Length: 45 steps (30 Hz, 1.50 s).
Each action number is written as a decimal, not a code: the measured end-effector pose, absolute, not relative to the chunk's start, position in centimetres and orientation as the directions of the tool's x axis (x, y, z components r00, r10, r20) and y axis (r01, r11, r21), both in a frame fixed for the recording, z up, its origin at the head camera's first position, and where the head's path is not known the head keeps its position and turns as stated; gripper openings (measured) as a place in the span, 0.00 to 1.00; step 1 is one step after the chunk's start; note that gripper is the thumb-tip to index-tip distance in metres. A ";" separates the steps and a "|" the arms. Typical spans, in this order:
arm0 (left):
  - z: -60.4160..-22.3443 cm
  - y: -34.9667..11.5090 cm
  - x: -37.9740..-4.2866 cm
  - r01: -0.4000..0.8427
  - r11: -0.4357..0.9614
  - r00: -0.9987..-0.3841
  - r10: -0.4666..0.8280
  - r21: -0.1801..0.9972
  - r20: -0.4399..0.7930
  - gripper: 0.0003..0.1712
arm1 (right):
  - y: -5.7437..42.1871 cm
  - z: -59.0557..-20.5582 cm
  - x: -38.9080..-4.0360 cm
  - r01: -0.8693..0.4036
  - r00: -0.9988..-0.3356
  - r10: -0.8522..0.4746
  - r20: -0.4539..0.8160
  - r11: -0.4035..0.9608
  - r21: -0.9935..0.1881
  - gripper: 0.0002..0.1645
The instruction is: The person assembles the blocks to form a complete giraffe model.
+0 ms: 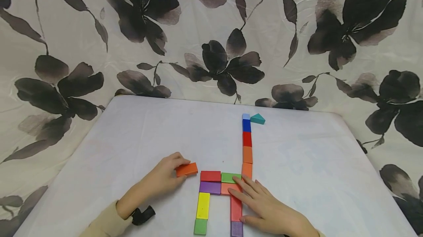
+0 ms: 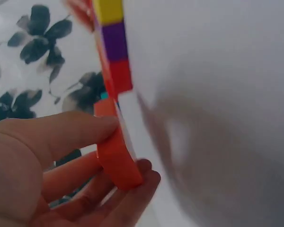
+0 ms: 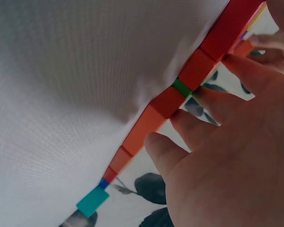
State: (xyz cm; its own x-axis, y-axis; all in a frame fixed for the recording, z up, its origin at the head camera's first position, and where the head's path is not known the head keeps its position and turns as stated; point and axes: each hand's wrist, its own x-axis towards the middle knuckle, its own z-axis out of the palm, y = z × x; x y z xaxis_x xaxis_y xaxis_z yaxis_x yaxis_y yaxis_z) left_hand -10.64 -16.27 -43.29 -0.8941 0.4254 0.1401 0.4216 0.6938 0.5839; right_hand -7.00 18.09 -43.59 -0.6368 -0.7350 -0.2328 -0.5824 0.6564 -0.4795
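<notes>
My left hand (image 1: 165,174) pinches an orange block (image 1: 187,169) between thumb and fingers, just left of a red block (image 1: 210,176). Thumb and fingertips also grip this block in the left wrist view. Under the red block lies a purple block (image 1: 210,188), with a green block (image 1: 230,178) to the red one's right. My right hand (image 1: 267,205) lies over the figure's right side, fingers extended, touching the green block and the coral blocks (image 1: 236,209) below it. Part of the blocks there is hidden by the fingers.
A column of orange, red and blue blocks (image 1: 247,139) runs toward the far edge, with a teal triangular block (image 1: 257,119) beside its tip. Yellow (image 1: 203,205) and light green (image 1: 200,226) blocks form the left leg. A white table (image 1: 142,130) carries everything.
</notes>
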 end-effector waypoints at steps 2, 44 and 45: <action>-43.6 -15.7 -9.6 0.411 0.730 -0.902 0.411 0.545 0.129 0.18 | 18.1 -43.6 -7.0 -0.582 -0.636 -0.737 -0.231 0.654 -0.484 0.40; -43.3 -11.1 -12.5 0.496 0.692 -0.795 0.604 0.525 -0.045 0.15 | 18.1 -43.4 -7.0 -0.587 -0.631 -0.743 -0.221 0.644 -0.491 0.40; -43.3 -11.1 -12.5 0.496 0.693 -0.796 0.604 0.524 -0.045 0.14 | 18.1 -43.4 -7.0 -0.583 -0.631 -0.742 -0.225 0.646 -0.492 0.40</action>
